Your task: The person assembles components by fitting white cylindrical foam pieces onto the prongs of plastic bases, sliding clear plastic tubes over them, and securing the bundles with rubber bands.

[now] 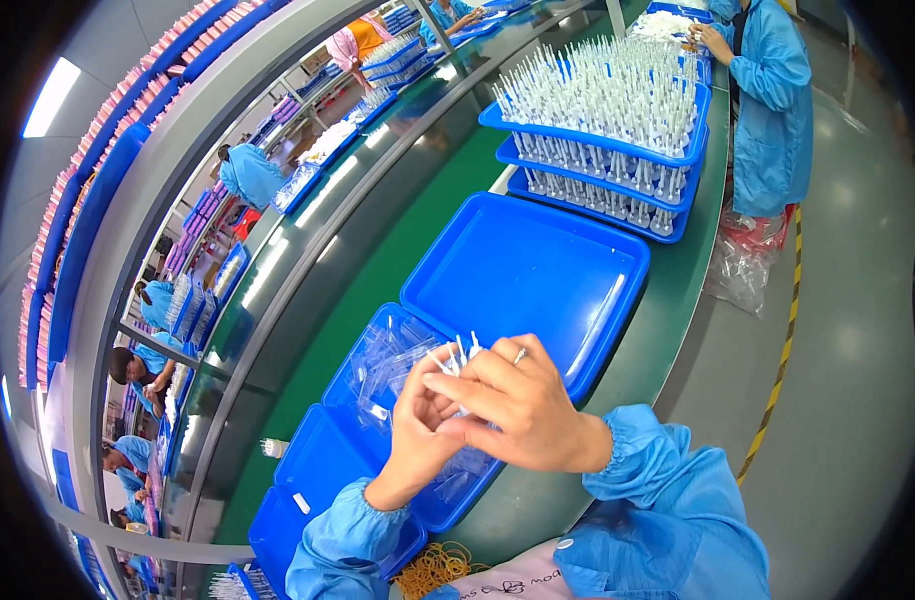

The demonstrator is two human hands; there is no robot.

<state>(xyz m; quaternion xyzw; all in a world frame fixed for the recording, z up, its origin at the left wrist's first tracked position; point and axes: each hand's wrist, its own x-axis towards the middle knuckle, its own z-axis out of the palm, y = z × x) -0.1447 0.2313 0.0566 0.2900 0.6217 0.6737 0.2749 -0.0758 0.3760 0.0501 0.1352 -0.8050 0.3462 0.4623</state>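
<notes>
My left hand [420,425] and my right hand [526,405] are together in front of me, both closed around a small bunch of white thin-stemmed plastic pieces [462,354]. The stems stick up between my fingers; their lower ends are mostly hidden in my palms. Beneath my hands lies a blue tray [390,312] filled with clear plastic pieces [378,375], partly covered by my left hand. Just beyond my hands a larger blue tray [528,265] shows its bare bottom.
Stacked blue trays [668,225] packed with upright white-stemmed pieces [608,95] stand farther along the green bench [353,250]. At the near left are more blue trays [323,450] and a bundle of rubber bands [433,570]. A co-worker in a blue smock [773,110] stands at far right.
</notes>
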